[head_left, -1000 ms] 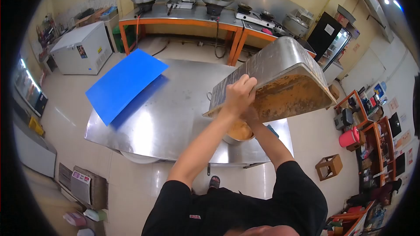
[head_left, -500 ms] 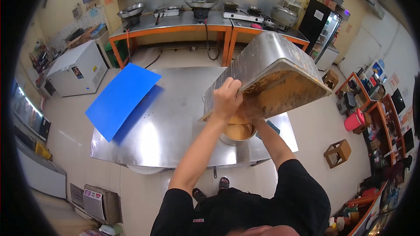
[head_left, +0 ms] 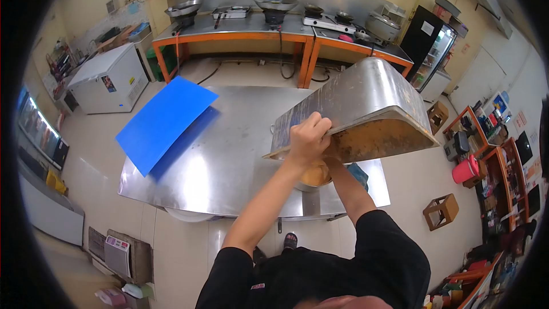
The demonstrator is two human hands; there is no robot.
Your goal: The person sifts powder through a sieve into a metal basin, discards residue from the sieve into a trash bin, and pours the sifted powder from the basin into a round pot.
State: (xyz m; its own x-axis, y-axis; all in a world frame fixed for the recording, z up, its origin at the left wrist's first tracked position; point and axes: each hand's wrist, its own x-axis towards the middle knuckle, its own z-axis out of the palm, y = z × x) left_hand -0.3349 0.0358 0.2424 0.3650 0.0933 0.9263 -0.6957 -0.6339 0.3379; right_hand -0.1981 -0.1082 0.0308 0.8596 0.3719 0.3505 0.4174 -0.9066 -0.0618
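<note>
A large stainless steel basin (head_left: 354,100) is tipped steeply on its side above the table, its mouth turned down and toward me. Brown powdery residue coats the inner wall (head_left: 380,142). My left hand (head_left: 309,137) is closed around the basin's near rim. Under that rim reaches my right forearm (head_left: 350,189); its hand is hidden by the basin's edge and my left hand, so its fingers do not show. Directly below stands a round metal bowl (head_left: 313,178) containing light brown powder. A dark teal cloth (head_left: 358,175) lies beside my right forearm.
A blue board (head_left: 167,125) lies at the left of the steel table (head_left: 229,137). Behind are counters with woks (head_left: 276,3) and a gas stove (head_left: 323,22). A white chest freezer (head_left: 108,80) stands left; a wooden stool (head_left: 441,212) is on the floor at right.
The basin has tipped further, its mouth facing more downward, so less of the inside shows. My left hand keeps hold of the rim. The view has shifted slightly.
</note>
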